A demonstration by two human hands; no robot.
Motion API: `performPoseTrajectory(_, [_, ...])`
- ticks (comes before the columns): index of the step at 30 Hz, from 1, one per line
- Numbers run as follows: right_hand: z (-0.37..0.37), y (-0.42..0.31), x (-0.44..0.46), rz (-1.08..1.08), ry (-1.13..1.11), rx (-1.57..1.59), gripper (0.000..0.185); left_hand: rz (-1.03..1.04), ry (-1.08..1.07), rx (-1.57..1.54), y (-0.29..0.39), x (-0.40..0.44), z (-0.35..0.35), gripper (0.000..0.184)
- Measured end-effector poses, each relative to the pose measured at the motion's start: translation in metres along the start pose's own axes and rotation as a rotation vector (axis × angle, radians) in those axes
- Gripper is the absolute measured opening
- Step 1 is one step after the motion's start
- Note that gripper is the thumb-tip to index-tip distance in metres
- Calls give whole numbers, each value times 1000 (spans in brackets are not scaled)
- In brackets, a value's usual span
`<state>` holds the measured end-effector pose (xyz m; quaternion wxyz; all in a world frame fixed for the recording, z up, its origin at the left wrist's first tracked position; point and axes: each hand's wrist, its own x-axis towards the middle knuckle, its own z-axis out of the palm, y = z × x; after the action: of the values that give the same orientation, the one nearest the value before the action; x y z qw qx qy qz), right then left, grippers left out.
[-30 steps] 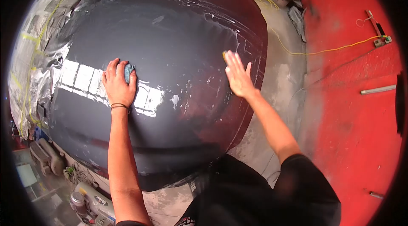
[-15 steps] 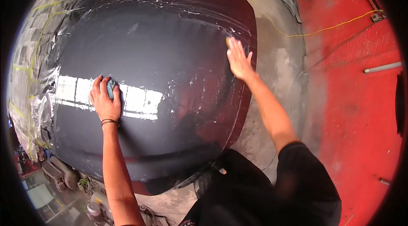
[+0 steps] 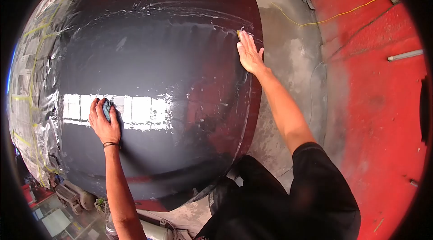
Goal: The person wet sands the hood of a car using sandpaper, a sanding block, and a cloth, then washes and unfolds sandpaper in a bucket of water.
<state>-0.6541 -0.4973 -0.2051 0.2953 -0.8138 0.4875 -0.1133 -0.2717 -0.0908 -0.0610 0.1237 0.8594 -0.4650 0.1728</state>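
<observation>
A dark grey car hood [image 3: 149, 64] with maroon showing along its right side and near edge fills the middle of the view. Its surface is wet, with whitish streaks and drops. My left hand [image 3: 104, 122] is curled around a blue-grey cloth or sponge [image 3: 107, 110], pressed on the left part of the hood. Close to the hood's far right edge, my right hand [image 3: 249, 55] lies with fingers stretched out and together over a small yellow-edged pad [image 3: 239, 34]. Most of that pad is hidden under the fingers.
Newspaper and plastic masking [image 3: 27, 91] with yellow tape covers the left side. A red wall [image 3: 370, 104] rises at right, beside concrete floor [image 3: 288, 64]. A yellow cord [image 3: 311, 24] hangs across. Machinery [image 3: 74, 197] stands lower left.
My right hand has slid slightly toward the far right edge, its thumb less visibly spread. My left hand, still on the cloth, appears lower in view. The camera view has shifted a little.
</observation>
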Motion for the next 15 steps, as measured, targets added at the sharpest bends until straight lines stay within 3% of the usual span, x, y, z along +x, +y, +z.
performPoseTrajectory(4, [23, 1, -76, -31, 16, 35, 65, 7, 4, 16, -3, 4, 4, 42])
performPoseTrajectory(12, [6, 15, -6, 10, 32, 82, 66, 48, 20, 25, -6, 1, 7, 40])
performPoseTrajectory(15, [31, 2, -80, -23, 107, 45, 65, 70, 35, 50, -6, 2, 8, 40])
